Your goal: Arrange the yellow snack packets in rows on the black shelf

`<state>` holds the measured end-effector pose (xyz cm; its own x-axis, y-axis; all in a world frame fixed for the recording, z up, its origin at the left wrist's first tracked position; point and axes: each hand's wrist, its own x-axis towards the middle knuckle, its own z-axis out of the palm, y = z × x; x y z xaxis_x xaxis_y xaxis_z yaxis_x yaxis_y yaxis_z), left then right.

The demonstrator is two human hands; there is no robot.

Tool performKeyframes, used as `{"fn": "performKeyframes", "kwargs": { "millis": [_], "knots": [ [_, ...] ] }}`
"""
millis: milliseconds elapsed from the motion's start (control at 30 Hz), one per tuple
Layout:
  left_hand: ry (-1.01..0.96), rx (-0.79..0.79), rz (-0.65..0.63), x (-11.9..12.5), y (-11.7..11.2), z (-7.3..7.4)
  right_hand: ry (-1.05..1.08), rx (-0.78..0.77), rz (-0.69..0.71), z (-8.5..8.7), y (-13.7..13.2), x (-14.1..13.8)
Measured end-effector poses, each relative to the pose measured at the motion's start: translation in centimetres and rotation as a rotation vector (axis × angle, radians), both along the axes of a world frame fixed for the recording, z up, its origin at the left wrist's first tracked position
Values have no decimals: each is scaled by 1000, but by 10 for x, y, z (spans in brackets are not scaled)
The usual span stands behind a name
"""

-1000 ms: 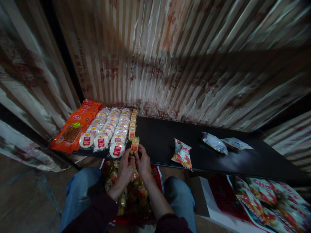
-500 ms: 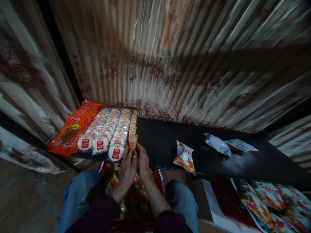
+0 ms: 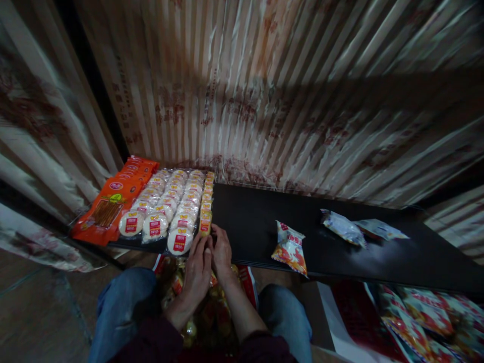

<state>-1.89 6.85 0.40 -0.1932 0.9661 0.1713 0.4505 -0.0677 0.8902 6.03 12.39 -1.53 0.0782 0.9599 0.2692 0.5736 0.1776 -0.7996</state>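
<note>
Yellow packet (image 3: pixel 205 223) lay at the yellow row's (image 3: pixel 207 194) near end, presumably overlapped to keep fronts visible. Left hand (image 3: pixel 198 267) and right hand (image 3: pixel 221 250) bracketed its near edge; pinching or merely touching, couldn't tell.

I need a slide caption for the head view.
Left hand and right hand touch a yellow packet beside wrapped white crackers on a black shelf.

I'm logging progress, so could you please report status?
Left hand, right hand: both at front yellow packet. Packet at row's front. White crackers alongside; no obstruction seen.
</note>
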Motion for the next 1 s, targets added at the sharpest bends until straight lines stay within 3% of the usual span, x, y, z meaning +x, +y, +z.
{"fn": "performKeyframes", "kwargs": {
  "millis": [233, 567, 1000],
  "knots": [
    [9, 1, -21, -1, -1, 2, 5, 40, -40, 2, 4, -1],
    [5, -9, 11, 2, 4, -13, 267, -145, -3, 13, 21, -9],
    [44, 53, 20, 0, 8, -16, 261, -135, -11, 13, 20, -13]
  ]
}}
